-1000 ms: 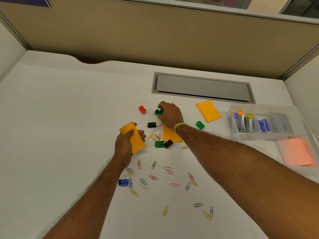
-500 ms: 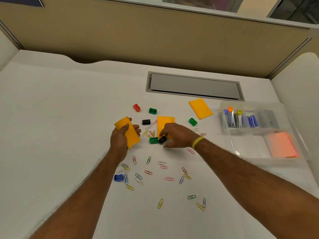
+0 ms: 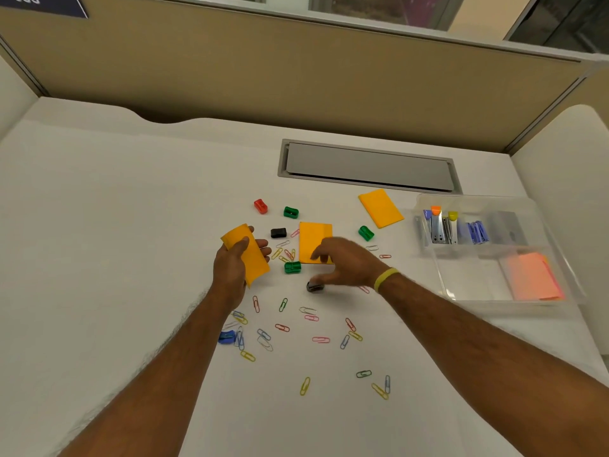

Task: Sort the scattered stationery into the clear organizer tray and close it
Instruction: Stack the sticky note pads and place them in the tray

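My left hand (image 3: 230, 265) grips a bent orange sticky-note pad (image 3: 252, 255). My right hand (image 3: 346, 262) hovers with fingers spread over a second orange pad (image 3: 313, 242); its thumb is just above a blurred black sharpener (image 3: 314, 286) on the desk. A green sharpener (image 3: 292, 267) lies between my hands. The clear organizer tray (image 3: 461, 291) stands open at the right, holding pink notes (image 3: 532, 275) and staple items (image 3: 441, 225). Coloured paper clips (image 3: 321, 339) are scattered in front of me.
Farther back lie a red sharpener (image 3: 260, 206), two green sharpeners (image 3: 291, 212) (image 3: 366, 233), a black one (image 3: 278, 232) and a third orange pad (image 3: 380, 212). A blue sharpener (image 3: 226, 337) sits near my left forearm. A grey cable hatch (image 3: 367, 166) is set into the desk.
My right hand drew back from the far green sharpener to the near black one, which slid toward me. The second orange pad is now uncovered. My left hand kept its pad.
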A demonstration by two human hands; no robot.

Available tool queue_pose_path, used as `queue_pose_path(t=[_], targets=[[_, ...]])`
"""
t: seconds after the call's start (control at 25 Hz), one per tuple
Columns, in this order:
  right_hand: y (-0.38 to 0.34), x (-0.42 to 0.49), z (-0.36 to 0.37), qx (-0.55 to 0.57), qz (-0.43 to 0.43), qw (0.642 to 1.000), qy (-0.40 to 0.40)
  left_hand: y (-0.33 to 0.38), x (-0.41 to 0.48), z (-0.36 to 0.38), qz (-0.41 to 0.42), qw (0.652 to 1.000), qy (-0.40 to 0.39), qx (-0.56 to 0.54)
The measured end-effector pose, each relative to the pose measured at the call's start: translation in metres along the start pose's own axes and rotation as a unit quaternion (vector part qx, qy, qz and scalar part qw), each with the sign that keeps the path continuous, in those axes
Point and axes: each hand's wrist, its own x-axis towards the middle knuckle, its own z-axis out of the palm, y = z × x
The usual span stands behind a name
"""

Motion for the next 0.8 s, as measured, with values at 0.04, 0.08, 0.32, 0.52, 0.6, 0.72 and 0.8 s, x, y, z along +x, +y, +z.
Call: queue_pose_path(t=[0.04,0.08,0.32,0.52,0.6,0.72,0.8], targets=[[0.004,0.007,-0.008,-0.007,0.008,1.0,0.028,0.0,0.0,-0.001,0.001,1.0,0.002,-0.001],[0.007,0.015,-0.015,-0.016,0.023,0.998,0.051,0.0,0.0,-0.002,0.001,1.0,0.005,-0.001],[0.019,0.066,-0.031,-0.098,0.123,0.987,-0.04,-0.005,0.003,-0.001,-0.002,1.0,0.001,0.023],[0.026,0.087,-0.029,-0.118,0.12,0.983,-0.073,-0.006,0.011,-0.006,0.003,0.999,-0.006,0.05],[0.028,0.091,-0.032,-0.134,0.129,0.978,-0.09,-0.005,0.013,-0.009,0.007,0.998,-0.002,0.057],[0.024,0.091,-0.037,-0.131,0.134,0.976,-0.108,-0.002,0.015,-0.009,0.01,0.998,0.001,0.069],[0.024,0.086,-0.046,-0.043,0.11,0.988,-0.095,0.0,0.018,-0.009,0.01,0.997,-0.004,0.075]])
